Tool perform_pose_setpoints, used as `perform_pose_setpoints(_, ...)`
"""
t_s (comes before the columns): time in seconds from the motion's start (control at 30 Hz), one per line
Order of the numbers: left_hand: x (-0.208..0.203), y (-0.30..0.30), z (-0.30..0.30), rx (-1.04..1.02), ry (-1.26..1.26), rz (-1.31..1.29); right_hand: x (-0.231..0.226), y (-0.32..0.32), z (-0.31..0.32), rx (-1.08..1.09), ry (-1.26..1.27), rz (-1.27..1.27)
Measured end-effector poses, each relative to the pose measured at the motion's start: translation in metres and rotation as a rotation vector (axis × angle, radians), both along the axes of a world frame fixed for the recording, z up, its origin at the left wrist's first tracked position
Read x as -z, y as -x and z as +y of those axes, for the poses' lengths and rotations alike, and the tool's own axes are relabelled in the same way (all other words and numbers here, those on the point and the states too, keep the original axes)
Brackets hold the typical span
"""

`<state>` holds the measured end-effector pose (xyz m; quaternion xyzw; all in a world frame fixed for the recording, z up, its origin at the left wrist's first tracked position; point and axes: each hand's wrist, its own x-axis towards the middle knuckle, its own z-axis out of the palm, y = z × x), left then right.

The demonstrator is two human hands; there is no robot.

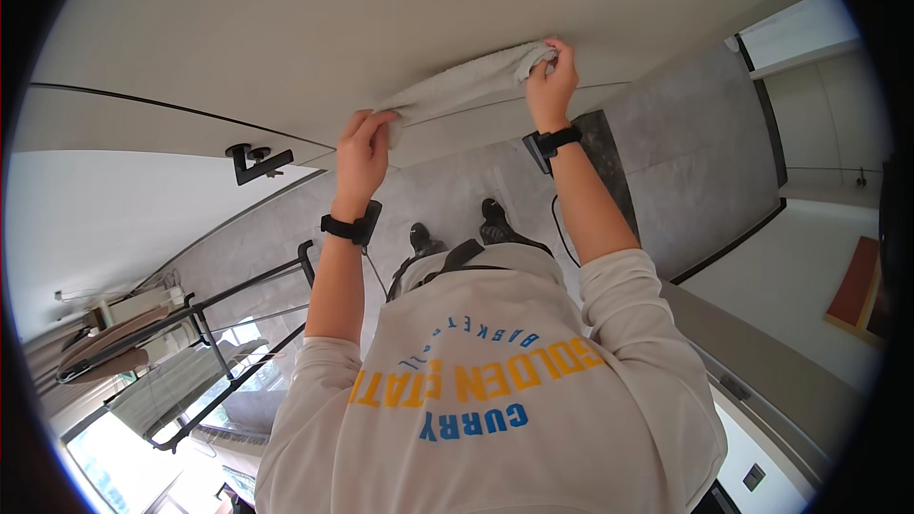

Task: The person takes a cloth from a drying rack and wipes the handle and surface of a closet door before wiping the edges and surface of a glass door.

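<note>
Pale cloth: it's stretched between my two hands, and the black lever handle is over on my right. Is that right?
Not quite: the head view shows the black lever handle on your left, not your right. The pale cloth is indeed stretched between your left hand and your right hand.

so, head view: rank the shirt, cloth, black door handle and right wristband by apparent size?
Largest to smallest:
1. shirt
2. cloth
3. door handle and right wristband: too alike to rank
</note>
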<state>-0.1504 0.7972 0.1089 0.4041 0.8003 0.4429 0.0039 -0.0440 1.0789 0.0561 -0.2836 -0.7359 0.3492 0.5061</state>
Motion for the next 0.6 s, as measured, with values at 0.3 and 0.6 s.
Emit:
perform_pose_setpoints(0.3,0.002,0.014,-0.043,-0.116,-0.024,0.051,-0.033,0.036,-0.05,-0.021,0.072,0.146)
perform_pose_setpoints(0.6,-0.014,0.024,-0.09,-0.247,-0.012,0.071,-0.046,0.076,-0.132,-0.434,-0.189,0.182)
